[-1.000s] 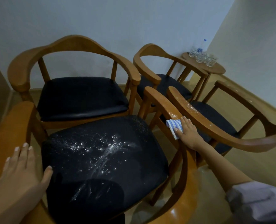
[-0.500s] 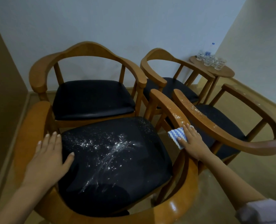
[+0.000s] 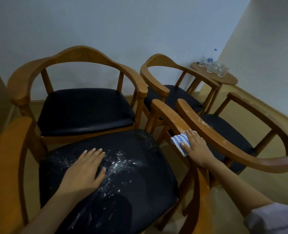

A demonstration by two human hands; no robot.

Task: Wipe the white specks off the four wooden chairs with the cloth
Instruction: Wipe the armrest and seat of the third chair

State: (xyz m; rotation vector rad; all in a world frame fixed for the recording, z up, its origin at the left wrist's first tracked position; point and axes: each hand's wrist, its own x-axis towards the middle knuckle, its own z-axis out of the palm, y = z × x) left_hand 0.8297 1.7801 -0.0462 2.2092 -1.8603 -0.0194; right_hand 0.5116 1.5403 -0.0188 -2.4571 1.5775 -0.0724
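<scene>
My left hand (image 3: 85,168) lay flat on the dark seat (image 3: 116,179) of the nearest chair (image 3: 10,149), palm down and fingers spread a little; it held nothing, only pressed on the cushion. White specks (image 3: 118,163) were scattered over this seat just beside my fingertips, with long smeared streaks that ran toward the front edge; more fine specks sat near the far right corner of the seat.

My right hand (image 3: 194,146) was on the right armrest (image 3: 170,115) of the same chair; the fingers were stretched almost straight and pushed the cloth (image 3: 179,142) down against the wood, so the cloth was under my palm rather than pinched. The cloth was folded, with blue and white wavy stripes, and part of it showed to the left of my fingers. Specks were on the armrest above the cloth.

Just beside it ran the armrest of the right chair (image 3: 224,142), which also carried white specks along its top; its seat was dark too. Two more chairs stood behind, the back-left chair (image 3: 79,53) and the back-right chair (image 3: 156,68), both against the pale wall (image 3: 140,22); I could see no specks on the back-left seat. In the corner a small round table (image 3: 229,80) carried several glasses (image 3: 210,68) and a water bottle (image 3: 213,55). A light sleeve (image 3: 273,218) covered my right arm near the lower edge.
</scene>
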